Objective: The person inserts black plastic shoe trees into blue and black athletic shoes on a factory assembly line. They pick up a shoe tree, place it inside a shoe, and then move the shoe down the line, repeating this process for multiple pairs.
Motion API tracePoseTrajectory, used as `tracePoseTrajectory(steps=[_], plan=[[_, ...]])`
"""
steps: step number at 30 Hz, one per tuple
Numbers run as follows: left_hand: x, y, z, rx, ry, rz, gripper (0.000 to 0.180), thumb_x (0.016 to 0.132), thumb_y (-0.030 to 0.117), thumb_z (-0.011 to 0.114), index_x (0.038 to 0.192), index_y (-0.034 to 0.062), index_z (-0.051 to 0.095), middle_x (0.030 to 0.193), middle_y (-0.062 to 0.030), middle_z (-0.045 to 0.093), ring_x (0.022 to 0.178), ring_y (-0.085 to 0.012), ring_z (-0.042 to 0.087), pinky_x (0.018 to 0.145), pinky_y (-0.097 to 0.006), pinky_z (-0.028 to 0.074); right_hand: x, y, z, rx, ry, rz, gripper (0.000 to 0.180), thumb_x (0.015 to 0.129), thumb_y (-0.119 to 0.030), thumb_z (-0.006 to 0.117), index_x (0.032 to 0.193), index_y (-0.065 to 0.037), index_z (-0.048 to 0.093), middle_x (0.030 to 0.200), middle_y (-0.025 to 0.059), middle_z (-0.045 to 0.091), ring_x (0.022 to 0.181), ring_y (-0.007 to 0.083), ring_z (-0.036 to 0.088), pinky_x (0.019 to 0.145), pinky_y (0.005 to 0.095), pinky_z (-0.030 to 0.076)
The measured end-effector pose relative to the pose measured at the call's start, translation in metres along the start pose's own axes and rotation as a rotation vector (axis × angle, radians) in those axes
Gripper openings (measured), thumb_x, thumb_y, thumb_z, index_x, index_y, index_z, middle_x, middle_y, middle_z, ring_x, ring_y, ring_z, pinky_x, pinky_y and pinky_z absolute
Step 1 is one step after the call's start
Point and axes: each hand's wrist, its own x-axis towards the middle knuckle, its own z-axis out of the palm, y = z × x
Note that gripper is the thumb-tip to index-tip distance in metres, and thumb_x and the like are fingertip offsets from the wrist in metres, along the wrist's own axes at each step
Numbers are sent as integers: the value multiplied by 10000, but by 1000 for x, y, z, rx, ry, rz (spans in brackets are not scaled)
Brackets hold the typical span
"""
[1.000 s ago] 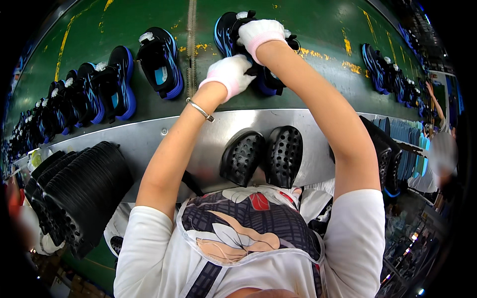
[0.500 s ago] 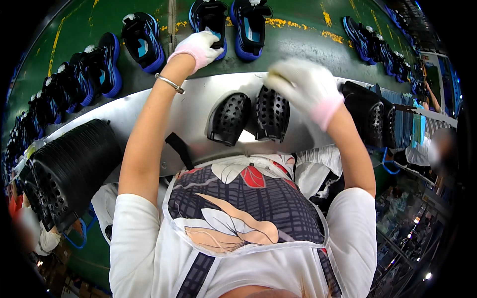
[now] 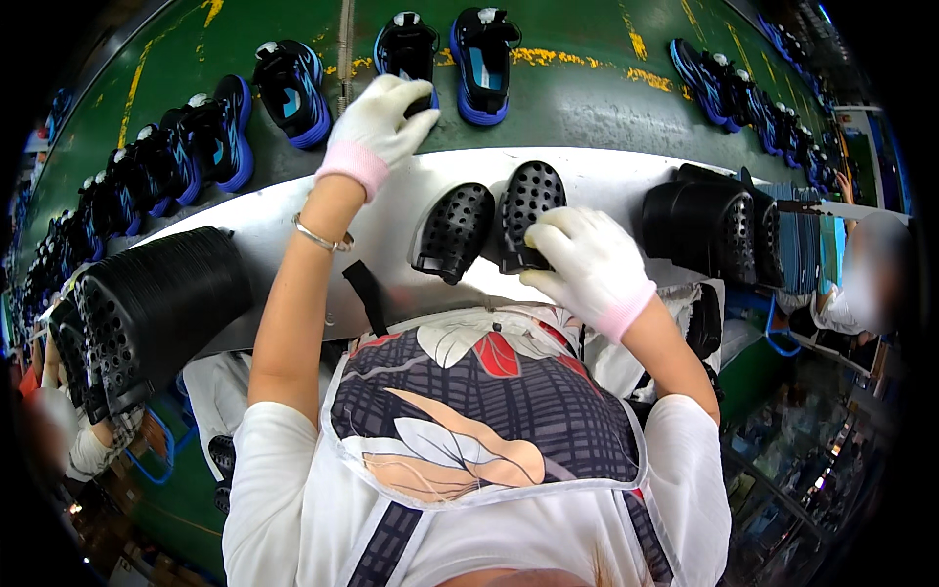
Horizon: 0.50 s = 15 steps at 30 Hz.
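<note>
My left hand (image 3: 381,127), in a white glove with a pink cuff, hovers at the heel of a black and blue sports shoe (image 3: 406,47). Its thumb and fingers are apart, and they partly hide that heel. A pair of black plastic shoe trees with many holes lies on the metal ledge before me. My right hand (image 3: 587,264), gloved the same way, has its thumb and fingers around the near end of the right shoe tree (image 3: 533,196). Touching nothing of mine, the left shoe tree (image 3: 457,227) rests beside it.
Another shoe (image 3: 481,73) stands to the right on the green conveyor (image 3: 577,93); more shoes line both sides. A nested stack of black shoe trees (image 3: 166,298) sits on the ledge (image 3: 303,210) at left, another stack (image 3: 699,215) at right. Other people work at both edges.
My right hand has come down from above the right shoe tree to its near end and closed there. My left hand has drawn back a little from the shoe's opening.
</note>
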Motion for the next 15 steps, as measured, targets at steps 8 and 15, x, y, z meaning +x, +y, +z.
tracePoseTrajectory(steps=[8, 15], plan=[[-27, 44, -4, -1420, -637, -219, 674, 979, 509, 439, 1410, -8, 385, 1336, -157, 517, 1155, -223, 557, 999, -346, 442, 15, -21, -44, 176, 261, -47, 343, 669, -167, 773, 957, -64, 617, 981, 105, 613, 905, 305, 605, 785, 393, 497], [-30, 42, 12, -1651, -538, -241, 707, 946, 511, 511, 1390, -20, 366, 1320, -152, 513, 1218, -240, 512, 1059, -393, 396, 33, -13, -22, 228, 331, 86, 405, 739, -232, 740, 1070, -57, 586, 997, 127, 620, 896, 317, 619, 753, 391, 505]])
